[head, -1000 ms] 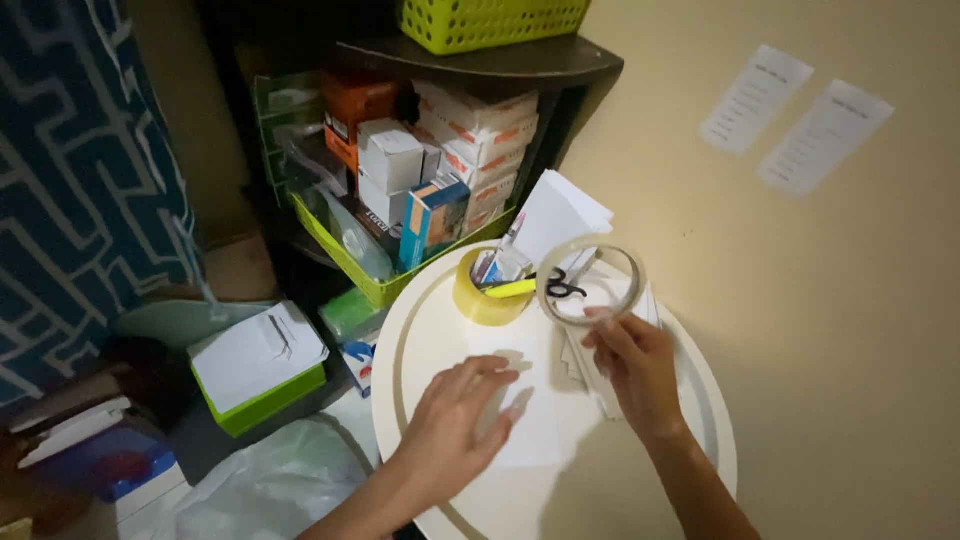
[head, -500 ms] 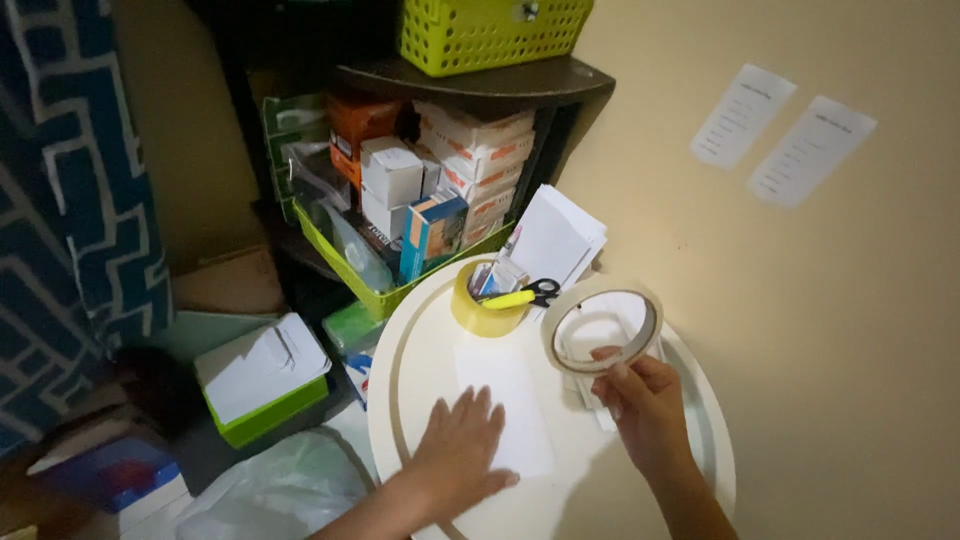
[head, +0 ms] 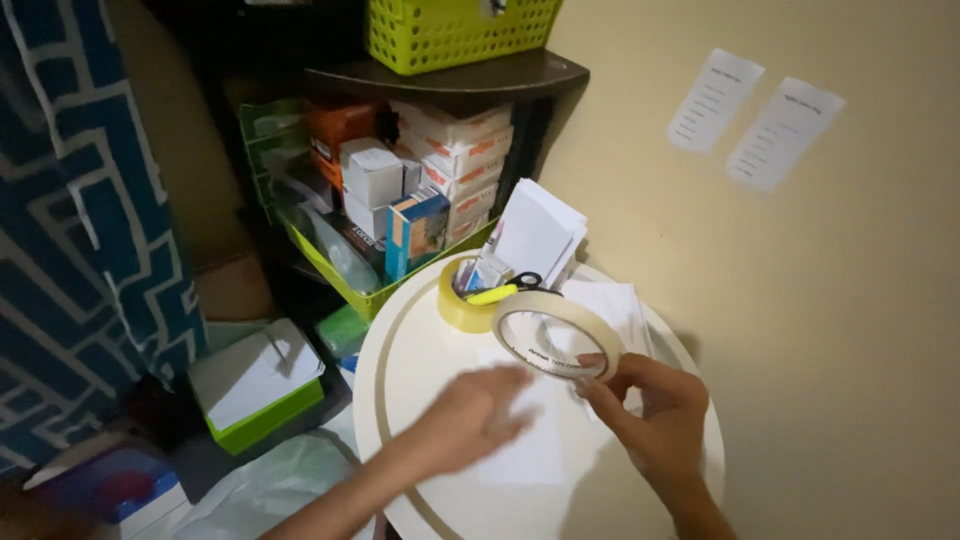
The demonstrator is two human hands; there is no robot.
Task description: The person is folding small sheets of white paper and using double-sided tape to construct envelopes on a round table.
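The right hand (head: 655, 415) pinches the tape roll (head: 556, 335) above the paper (head: 520, 425) while the blurred left hand (head: 470, 415), fingers loosely spread, reaches in; no tape pulled yet.

L hand (head: 470, 415) motion-blurred; green basket (head: 460, 30) cut off at top.

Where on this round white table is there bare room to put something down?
On the round table, bare patches lie along the left rim, between the yellow tape roll and the left hand, and at the near edge below the white sheet. The back is crowded with envelopes, scissors and loose papers.
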